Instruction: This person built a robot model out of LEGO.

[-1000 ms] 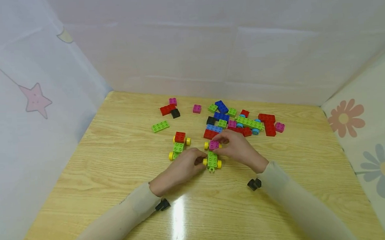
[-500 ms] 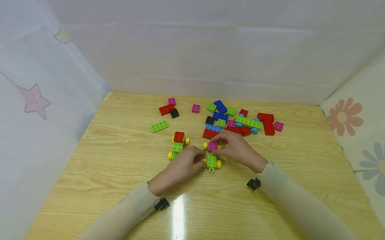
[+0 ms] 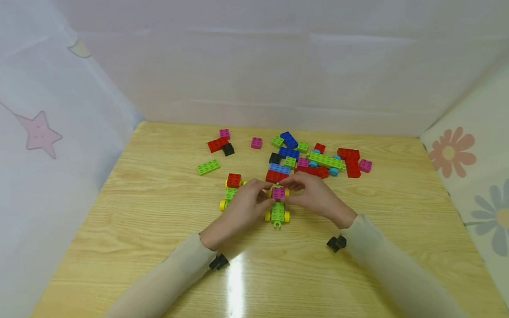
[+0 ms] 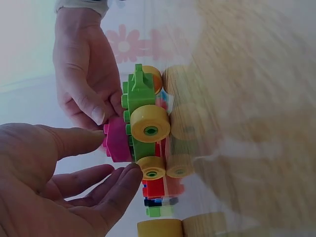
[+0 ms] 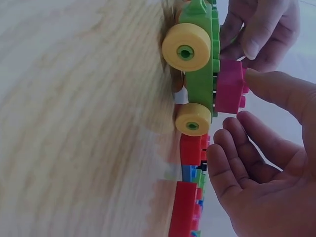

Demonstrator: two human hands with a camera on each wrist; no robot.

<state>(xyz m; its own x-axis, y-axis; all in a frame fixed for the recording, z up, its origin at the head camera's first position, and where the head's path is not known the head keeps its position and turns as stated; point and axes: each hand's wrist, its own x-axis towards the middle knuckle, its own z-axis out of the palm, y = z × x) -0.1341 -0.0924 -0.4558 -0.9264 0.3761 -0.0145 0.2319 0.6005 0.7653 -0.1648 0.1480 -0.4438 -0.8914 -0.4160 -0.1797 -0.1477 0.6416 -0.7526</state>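
A pink brick (image 3: 278, 193) sits on the studs of a light green wheeled base (image 3: 277, 212) with yellow wheels. My left hand (image 3: 249, 200) holds the brick from the left, its thumb at the brick's near edge and fingertips by the far end. From the right, my right hand (image 3: 313, 194) holds it too, thumb tip at the brick's upper edge in the right wrist view and fingers curled beyond it. The brick's side (image 4: 117, 139) shows between both hands in the left wrist view. Behind my left hand, a second green wheeled base (image 3: 230, 194) bears a red brick (image 3: 234, 180).
Red, blue, black, green and pink bricks lie beyond the hands, a red one (image 3: 275, 176) just past the held car. A green base with blue wheels (image 3: 326, 161) stands back right. A green flat brick (image 3: 208, 166) lies left on the wooden table (image 3: 154, 206).
My left hand has moved forward and up from beside the green base's near wheel to the pink brick. My right hand stays at that brick. The view has shifted slightly.
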